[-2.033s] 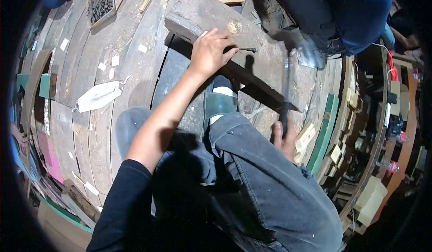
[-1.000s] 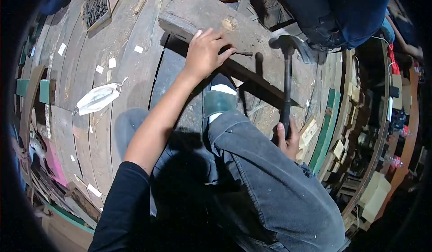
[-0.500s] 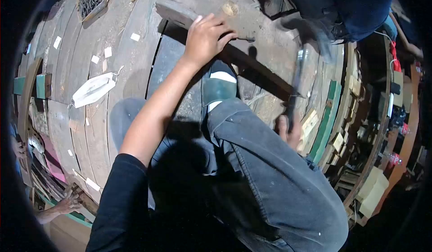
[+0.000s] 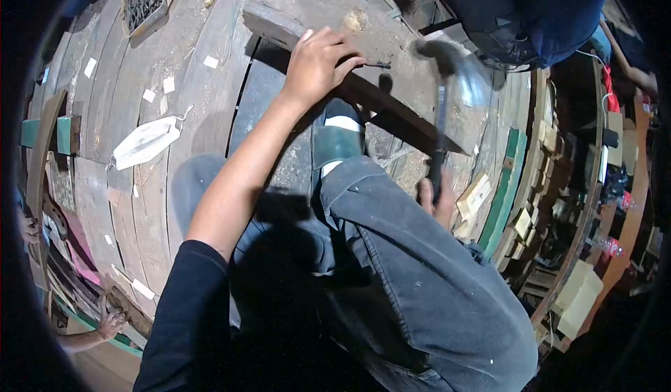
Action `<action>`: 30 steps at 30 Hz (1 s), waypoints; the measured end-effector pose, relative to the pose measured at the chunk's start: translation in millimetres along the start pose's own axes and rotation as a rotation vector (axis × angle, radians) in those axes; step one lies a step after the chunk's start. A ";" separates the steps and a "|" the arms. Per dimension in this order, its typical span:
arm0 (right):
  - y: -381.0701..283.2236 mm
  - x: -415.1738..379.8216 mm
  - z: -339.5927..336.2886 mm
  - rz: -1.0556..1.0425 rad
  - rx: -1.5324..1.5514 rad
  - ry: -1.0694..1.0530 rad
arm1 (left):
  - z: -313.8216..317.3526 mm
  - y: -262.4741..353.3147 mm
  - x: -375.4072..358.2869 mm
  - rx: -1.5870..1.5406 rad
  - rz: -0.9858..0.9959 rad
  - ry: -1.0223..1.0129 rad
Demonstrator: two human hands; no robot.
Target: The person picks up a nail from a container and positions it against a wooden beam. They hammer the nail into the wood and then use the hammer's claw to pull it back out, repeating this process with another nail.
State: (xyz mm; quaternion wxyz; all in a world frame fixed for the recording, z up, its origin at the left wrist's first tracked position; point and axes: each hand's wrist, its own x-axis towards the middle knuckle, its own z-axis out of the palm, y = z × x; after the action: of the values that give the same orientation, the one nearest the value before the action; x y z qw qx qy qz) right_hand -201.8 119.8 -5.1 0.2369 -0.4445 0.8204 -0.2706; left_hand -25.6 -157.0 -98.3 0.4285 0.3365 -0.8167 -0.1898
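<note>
My left hand [image 4: 318, 69] rests on a thick wooden plank [image 4: 402, 107], its fingers pinching a dark, thin nail-like metal piece [image 4: 379, 65]. The piece sticks out to the right over the plank's face. At the right, my right hand [image 4: 437, 200] is wrapped around the dark handle of a hammer [image 4: 440, 112]. Part of that hand is hidden behind my knee. The blurred hammer head is raised at the upper end, to the right of the metal piece. My shoe [image 4: 339, 146] is beneath the plank's near edge.
A tray of dark nails or bolts [image 4: 145, 4] stands at upper left. A white face mask [image 4: 147, 141] and paper scraps lie on the boards. Another person's legs [image 4: 517, 18] are at upper right; someone's hand [image 4: 110, 320] shows at lower left. A green beam [image 4: 504, 189] lies right.
The hammer has swung left and upward, closer to the metal piece, and my right hand has shifted slightly left. My left hand stays nearly in place. The other person's hand at lower left has moved slightly.
</note>
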 end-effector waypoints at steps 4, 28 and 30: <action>3.9 1.9 -13.0 -0.026 0.094 0.014 | -1.4 0.2 -1.0 0.000 -0.027 -0.001; -24.9 2.5 -24.3 -0.050 0.264 0.083 | -3.1 -1.7 0.6 -0.026 -0.044 -0.081; -14.5 4.2 -17.2 -0.065 0.242 0.067 | -3.4 1.2 -2.0 0.000 -0.051 -0.067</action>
State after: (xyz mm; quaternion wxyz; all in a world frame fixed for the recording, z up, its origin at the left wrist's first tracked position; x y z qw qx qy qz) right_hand -206.0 113.5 16.6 0.2524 -0.4297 0.7743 -0.3900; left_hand -22.5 -154.8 -96.8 0.3960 0.3508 -0.8218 -0.2117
